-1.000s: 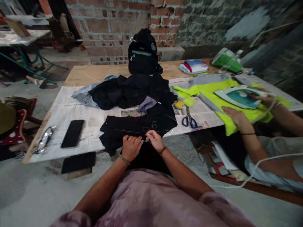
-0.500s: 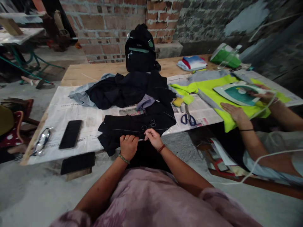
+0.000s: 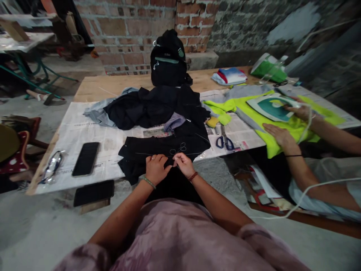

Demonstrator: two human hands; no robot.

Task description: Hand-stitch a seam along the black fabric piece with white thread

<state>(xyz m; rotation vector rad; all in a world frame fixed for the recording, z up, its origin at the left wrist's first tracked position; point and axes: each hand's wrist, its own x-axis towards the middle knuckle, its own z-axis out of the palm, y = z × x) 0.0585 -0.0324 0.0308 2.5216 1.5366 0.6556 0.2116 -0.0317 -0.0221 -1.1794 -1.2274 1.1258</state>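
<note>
A black garment (image 3: 152, 145) is spread along the front edge of the table, with a straight pale line of thread across it. My left hand (image 3: 156, 169) is closed on its near edge, thumb and fingers gripping the cloth. Just right of it, my right hand (image 3: 184, 165) pinches at the same edge; whatever is between its fingertips is too small to make out. Above the right fingertips lie thin pale loops (image 3: 182, 146) on the black cloth, thread or fine handles, I cannot tell which. Dark blue-handled scissors (image 3: 225, 142) rest on the newspaper to the right.
Newspaper (image 3: 70, 124) covers the table. At left lie a phone (image 3: 86, 159) and glasses (image 3: 52, 165); a black backpack (image 3: 168, 62) stands behind. On the right, a co-worker's hand (image 3: 300, 109) holds an iron (image 3: 272, 107) on a yellow-grey garment (image 3: 245, 103).
My left hand has shifted its grip, its thumb now reaching towards my right fingertips. My right hand stays pinched at the cloth edge. The co-worker's iron has slid left and away.
</note>
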